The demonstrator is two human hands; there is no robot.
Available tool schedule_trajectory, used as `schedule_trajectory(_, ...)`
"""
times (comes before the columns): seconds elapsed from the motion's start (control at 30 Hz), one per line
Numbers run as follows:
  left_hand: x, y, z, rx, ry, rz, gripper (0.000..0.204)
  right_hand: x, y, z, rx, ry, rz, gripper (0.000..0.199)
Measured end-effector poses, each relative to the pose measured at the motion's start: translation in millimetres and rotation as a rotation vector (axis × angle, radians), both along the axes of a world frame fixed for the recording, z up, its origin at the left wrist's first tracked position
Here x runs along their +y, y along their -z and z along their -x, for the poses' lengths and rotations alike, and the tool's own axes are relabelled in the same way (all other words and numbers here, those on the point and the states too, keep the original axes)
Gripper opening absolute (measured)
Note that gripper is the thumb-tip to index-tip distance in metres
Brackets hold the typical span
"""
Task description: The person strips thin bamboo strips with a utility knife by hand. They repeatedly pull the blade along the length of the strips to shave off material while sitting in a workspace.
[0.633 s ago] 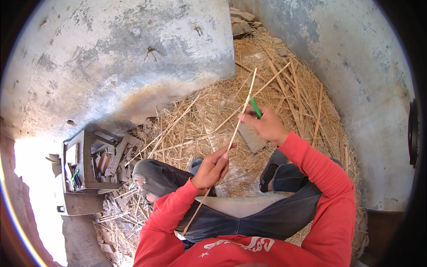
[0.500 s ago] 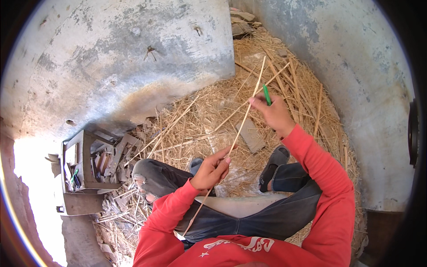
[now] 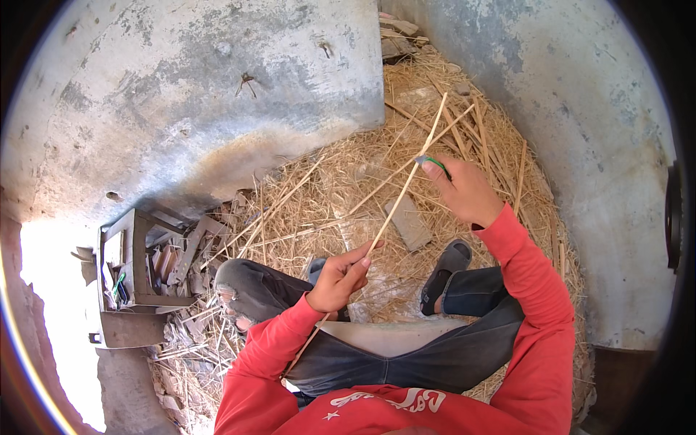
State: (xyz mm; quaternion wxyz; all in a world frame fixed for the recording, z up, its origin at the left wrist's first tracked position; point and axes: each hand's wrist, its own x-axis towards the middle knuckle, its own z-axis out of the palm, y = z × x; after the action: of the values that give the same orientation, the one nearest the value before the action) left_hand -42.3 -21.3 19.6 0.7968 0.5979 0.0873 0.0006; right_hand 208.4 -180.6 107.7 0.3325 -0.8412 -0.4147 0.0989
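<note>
A long, thin, pale wooden strip (image 3: 401,196) slants from near my lap up to the far right. My left hand (image 3: 338,281) is closed around its lower part, with the thumb pressed along it. My right hand (image 3: 471,192) grips a green cutter knife (image 3: 441,166), much of whose handle is hidden in the fingers. The grey tip of the knife lies at the upper part of the strip and seems to touch it. Behind that spot, another strip lying on the straw crosses the view.
Straw and shavings (image 3: 362,167) cover the ground, with loose strips (image 3: 482,134) at the far right. A flat grey slab (image 3: 408,221) lies ahead of my feet. A wooden box frame (image 3: 138,268) with scraps stands at left. Worn grey walls (image 3: 217,65) curve around.
My right hand has turned the cutter knife from upright to lying across the strip, its tip now at the wood. The strip's far end has shifted slightly right; my left hand has moved slightly left.
</note>
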Motion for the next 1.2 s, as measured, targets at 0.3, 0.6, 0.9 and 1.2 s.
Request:
schedule_trajectory(0.3,3,-7,-2,0.013,-0.043,-0.003,0.045,10,31,25,-0.094,-0.007,0.005,0.057)
schedule_trajectory(0.6,11,-4,-8,-0.018,-0.046,0.098,0.044,14,34,49,0.027,-0.089,-0.026,0.056)
schedule_trajectory(0.9,12,-8,-10,-0.022,-0.056,0.084,0.045,21,42,43,-0.035,-0.022,-0.065,0.056)
schedule_trajectory(1.2,14,-5,-13,-0.044,-0.088,-0.003,0.044,24,35,50,0.107,-0.137,0.106,0.055)
